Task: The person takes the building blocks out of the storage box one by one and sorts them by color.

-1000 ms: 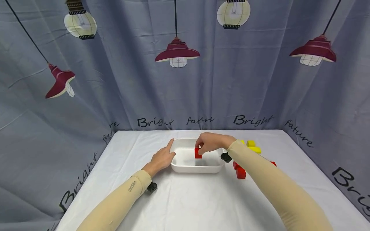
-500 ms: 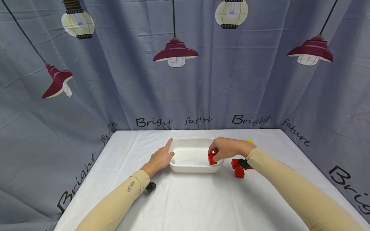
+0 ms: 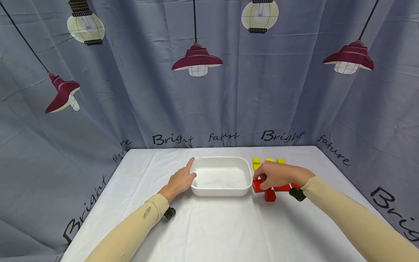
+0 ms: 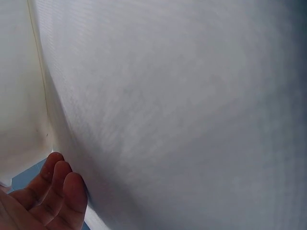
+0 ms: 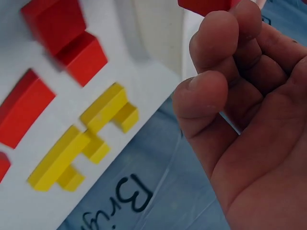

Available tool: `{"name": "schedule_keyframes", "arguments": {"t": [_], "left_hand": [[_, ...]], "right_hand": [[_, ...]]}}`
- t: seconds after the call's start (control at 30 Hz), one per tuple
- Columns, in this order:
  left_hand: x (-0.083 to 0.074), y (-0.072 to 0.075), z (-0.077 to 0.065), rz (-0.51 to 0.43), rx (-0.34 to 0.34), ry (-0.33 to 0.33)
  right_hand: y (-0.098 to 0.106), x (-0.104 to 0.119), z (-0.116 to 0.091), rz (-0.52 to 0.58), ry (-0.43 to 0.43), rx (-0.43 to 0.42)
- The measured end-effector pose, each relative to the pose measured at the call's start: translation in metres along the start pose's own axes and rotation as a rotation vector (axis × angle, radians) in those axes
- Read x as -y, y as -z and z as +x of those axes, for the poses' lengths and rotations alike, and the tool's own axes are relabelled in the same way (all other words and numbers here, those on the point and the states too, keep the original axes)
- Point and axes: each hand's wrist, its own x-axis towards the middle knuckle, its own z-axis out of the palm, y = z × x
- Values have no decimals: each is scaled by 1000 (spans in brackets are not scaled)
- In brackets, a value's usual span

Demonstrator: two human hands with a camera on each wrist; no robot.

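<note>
In the head view a white rectangular tray [image 3: 221, 191] sits mid-table. My left hand [image 3: 181, 181] is at its left side, index finger pointing along the rim and thumb near the edge. The left wrist view shows the other fingertips [image 4: 74, 189] beside the tray's outer wall [image 4: 21, 96]. Just right of the tray, my right hand [image 3: 276, 174] pinches a red block [image 3: 257, 186] between thumb and fingers. Only a corner of this block [image 5: 204, 4] appears in the right wrist view. Another red block [image 3: 270, 195] stands on the cloth right below that hand.
More red blocks [image 3: 283, 188] lie under and behind the right hand. Several yellow blocks [image 5: 103, 108] lie at the back right, partly hidden by the hand in the head view. A white cloth [image 3: 222, 229] covers the table, with a grey-blue printed curtain [image 3: 209, 105] behind.
My right hand has carried the red block from above the tray's inside, over its right rim, to the group of red blocks. The left hand stays at the tray.
</note>
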Motion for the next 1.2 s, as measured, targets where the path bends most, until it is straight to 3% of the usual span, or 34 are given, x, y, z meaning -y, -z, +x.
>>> {"name": "schedule_keyframes", "arguments": {"t": [0.57,1.2], "left_hand": [[1,-1,3,15,6,2],[2,-2,5,15,-3,10]], "right_hand": [[-13,-42,-35,128,-71,-4],[-28,-80,-49,116,-136,-51]]}}
